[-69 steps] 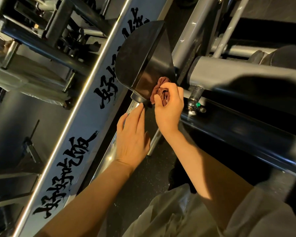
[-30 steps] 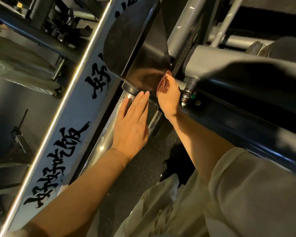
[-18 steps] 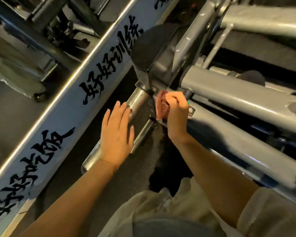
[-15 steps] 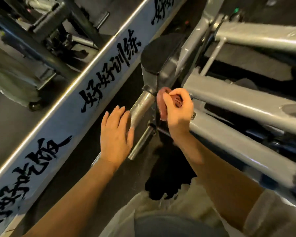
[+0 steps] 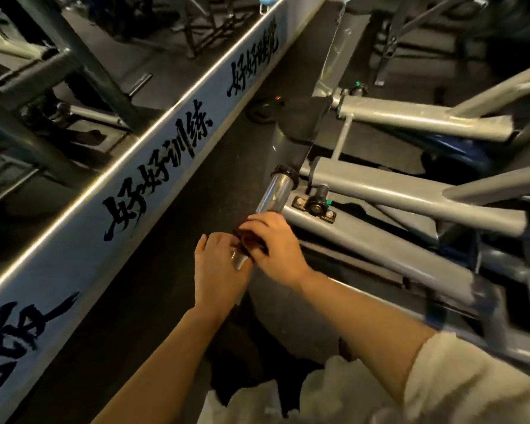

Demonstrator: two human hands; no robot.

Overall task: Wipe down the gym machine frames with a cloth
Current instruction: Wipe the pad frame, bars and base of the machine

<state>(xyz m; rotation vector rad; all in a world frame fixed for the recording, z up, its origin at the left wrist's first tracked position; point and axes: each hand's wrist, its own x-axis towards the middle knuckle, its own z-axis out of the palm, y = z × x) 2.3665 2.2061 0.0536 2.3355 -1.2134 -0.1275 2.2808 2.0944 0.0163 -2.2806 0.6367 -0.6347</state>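
A dark red cloth [image 5: 249, 238] is bunched around a shiny chrome post [image 5: 276, 194] that sticks out from the grey gym machine frame [image 5: 380, 240]. My right hand [image 5: 274, 243] grips the cloth and presses it onto the post near its lower end. My left hand [image 5: 218, 267] sits just left of the cloth at the post's free end, and its fingers are curled under and partly hidden, touching the post tip. A black collar [image 5: 285, 172] rings the post's upper end.
A long white rail with black brush lettering [image 5: 153, 179] runs diagonally on the left above a mirror. Grey frame tubes [image 5: 410, 197] and a bolted bracket with a black knob [image 5: 317, 203] crowd the right. Dark rubber floor [image 5: 214, 179] lies between rail and machine.
My right hand has slid the cloth from the frame joint by the black pad down onto the chrome post. My left hand has moved in to the post's end. The view has tilted up.
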